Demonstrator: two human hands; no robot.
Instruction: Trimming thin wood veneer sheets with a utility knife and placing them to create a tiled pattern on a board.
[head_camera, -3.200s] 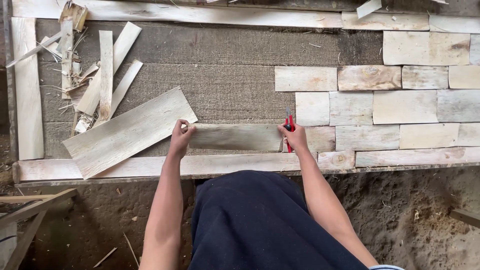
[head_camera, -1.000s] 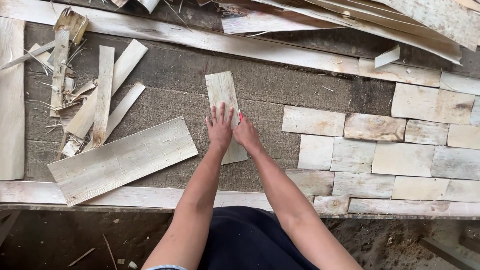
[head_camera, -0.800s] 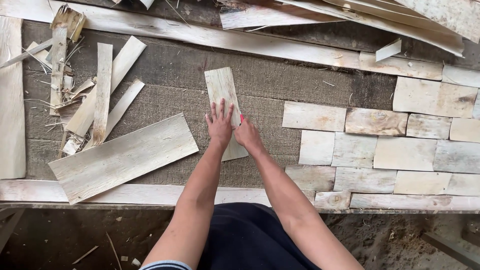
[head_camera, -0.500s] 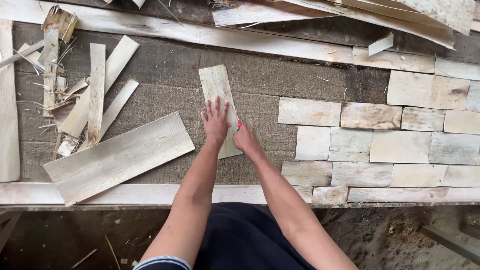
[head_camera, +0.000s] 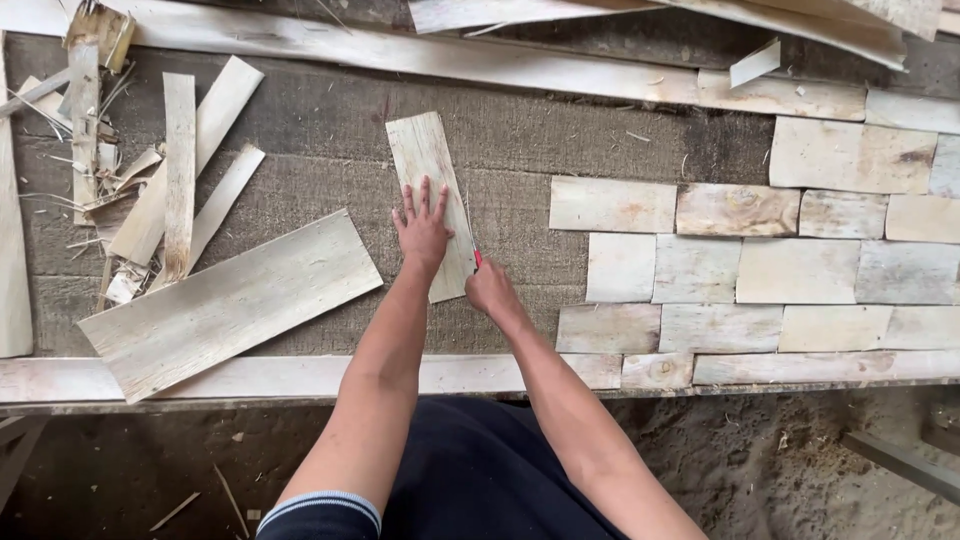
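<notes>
The pale, narrow rectangular strip of thin wood veneer (head_camera: 432, 200) is lying upright-lengthwise on the coarse grey-brown woven mat that covers the table (head_camera: 620, 150), roughly in the middle of the work surface and tilted slightly to the left at its top. The left hand (head_camera: 422, 228) is pressing flat on the strip's lower half, fingers (head_camera: 424, 196) spread and extended. The right hand (head_camera: 488, 288) is sitting just beside the strip's right edge, its fingers curled shut around a small red-handled cutting tool (head_camera: 477, 258); the blade itself is too thin to make out, though a fine line seems to be running up along the strip's right edge.

Judging from this, a trimming cut along the strip's long right edge is in hand, with the left hand acting as the clamp. Continuing the cut would seem to call for steady downward pressure from the left hand and keeping the tool tracking along that edge, clear of the spread fingertips.

To the right, flat pale rectangular wood pieces (head_camera: 700, 270) are lying in staggered rows like brickwork, touching one another. To the left, a larger pale wood board (head_camera: 230, 300) is lying at an angle, and beyond it a heap of long offcut strips and splinters (head_camera: 140, 190).
</notes>
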